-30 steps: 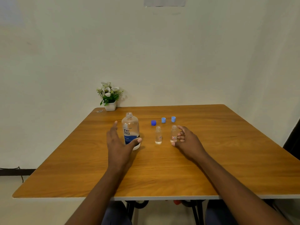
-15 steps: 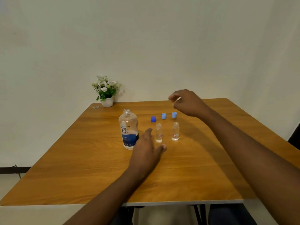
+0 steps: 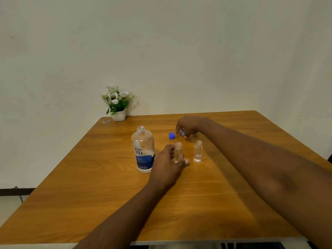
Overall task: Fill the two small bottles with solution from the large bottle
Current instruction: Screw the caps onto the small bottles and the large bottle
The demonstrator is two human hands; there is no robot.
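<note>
A large clear plastic bottle with a blue-and-white label (image 3: 143,150) stands upright and uncapped on a brown wooden table (image 3: 100,198). Just to its right stands a small clear bottle with an open neck (image 3: 178,151), and a second small clear bottle (image 3: 198,151) stands a little further right of the large bottle, apart from the first. The left hand (image 3: 166,165) reaches in beside the large bottle and curls round the first small bottle, thumb at its base in front and fingers at its left side. Behind and to the right of the large bottle lies a round dark blue cap (image 3: 172,135). Just beyond that, the right hand (image 3: 188,125) hangs with fingers pointing down over a light blue cap (image 3: 183,132); whether it pinches the cap cannot be told. Far behind the large bottle, at the table's back edge, sits a white pot of white flowers (image 3: 117,105).
</note>
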